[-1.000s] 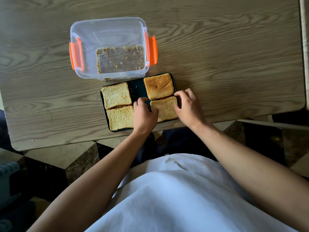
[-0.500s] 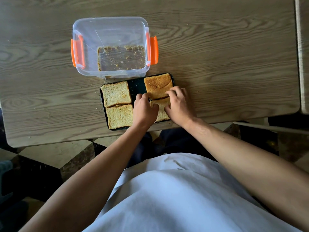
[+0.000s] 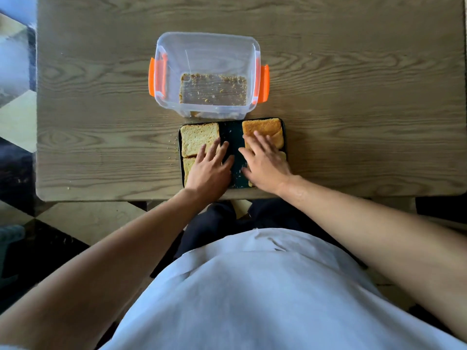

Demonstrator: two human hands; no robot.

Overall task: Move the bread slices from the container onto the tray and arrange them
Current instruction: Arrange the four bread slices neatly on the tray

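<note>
A dark tray (image 3: 231,133) lies near the table's front edge with bread slices in two columns and a bare strip between them. The far left slice (image 3: 198,138) and the darker far right slice (image 3: 262,131) show clearly. My left hand (image 3: 211,168) lies flat, fingers spread, over the near left slice (image 3: 188,166). My right hand (image 3: 265,162) lies flat over the right column, its fingertips on the far right slice, and hides most of the near right slice (image 3: 283,155). The clear container (image 3: 207,72) with orange clips stands just behind the tray and holds only crumbs.
The wooden table (image 3: 366,109) extends wide on both sides of the tray. Crumbs lie on the table left of the tray. The table's front edge runs just below the tray, with a tiled floor beneath.
Both hands have opened and spread apart: the left moved onto the left column, the right moved up over the right column. The near right slice has shifted right, leaving a wider dark gap.
</note>
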